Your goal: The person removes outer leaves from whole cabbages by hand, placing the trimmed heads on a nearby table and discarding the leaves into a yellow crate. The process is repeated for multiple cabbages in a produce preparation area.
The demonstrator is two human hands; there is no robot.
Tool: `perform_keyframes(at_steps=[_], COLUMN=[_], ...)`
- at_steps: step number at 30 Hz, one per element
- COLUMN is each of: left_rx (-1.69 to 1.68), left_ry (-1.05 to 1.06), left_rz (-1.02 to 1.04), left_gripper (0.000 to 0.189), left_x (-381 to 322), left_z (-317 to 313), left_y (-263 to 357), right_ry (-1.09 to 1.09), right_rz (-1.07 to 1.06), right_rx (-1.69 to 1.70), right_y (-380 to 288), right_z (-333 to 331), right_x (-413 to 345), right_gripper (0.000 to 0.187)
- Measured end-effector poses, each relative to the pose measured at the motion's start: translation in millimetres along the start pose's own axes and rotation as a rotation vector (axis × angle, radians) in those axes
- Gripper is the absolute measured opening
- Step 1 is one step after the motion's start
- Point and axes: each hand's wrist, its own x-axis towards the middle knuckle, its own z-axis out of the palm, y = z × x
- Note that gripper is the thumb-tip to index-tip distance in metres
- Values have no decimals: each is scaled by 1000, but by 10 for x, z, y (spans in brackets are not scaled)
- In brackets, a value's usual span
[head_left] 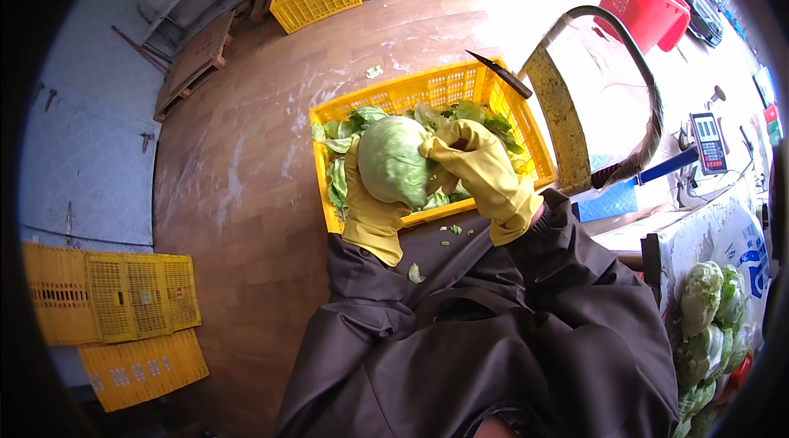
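A round, pale green head of lettuce (389,157) rests in my left hand (375,219), which cups it from the left and below. My right hand (484,170) has its fingers bent against the right side of the head, pinching an outer leaf there. Both hands wear yellow rubber gloves. Beneath them stands a yellow plastic crate (394,95) holding loose lettuce leaves (465,112). Across the crate's far right corner lies a knife (504,75) with a dark handle, its pointed blade facing away to the left.
Right of the crate is a hand truck with a curved handle (654,87). A scale display (710,142) stands beyond it. Several lettuces (703,299) lie on the right. Folded yellow crates (142,296) lean at left, near a wooden pallet (194,62). Leaf scraps (415,273) dot my dark apron.
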Motion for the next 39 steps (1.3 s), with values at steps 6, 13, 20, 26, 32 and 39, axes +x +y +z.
perform_keyframes(at_steps=[6, 13, 20, 26, 32, 39], left_rx=[211, 77, -21, 16, 87, 864], left_ry=[48, 32, 11, 128, 206, 269], left_rz=[28, 124, 232, 377, 426, 823], left_gripper=[71, 63, 54, 57, 62, 67], left_x=[-219, -276, -357, -432, -489, -456], left_z=[96, 17, -121, 10, 115, -95], left_y=[62, 57, 48, -74, -67, -264], right_ry=[-171, -558, -486, -412, -167, 121], right_rz=[-16, -128, 112, 72, -783, -605], right_rx=[220, -388, -141, -143, -1253, -814], right_y=[-139, -223, -105, -188, -47, 119], right_z=[-155, -141, -303, -188, -40, 310], right_x=[-168, -326, -629, -760, -595, -576], right_gripper=[18, 6, 18, 20, 10, 54])
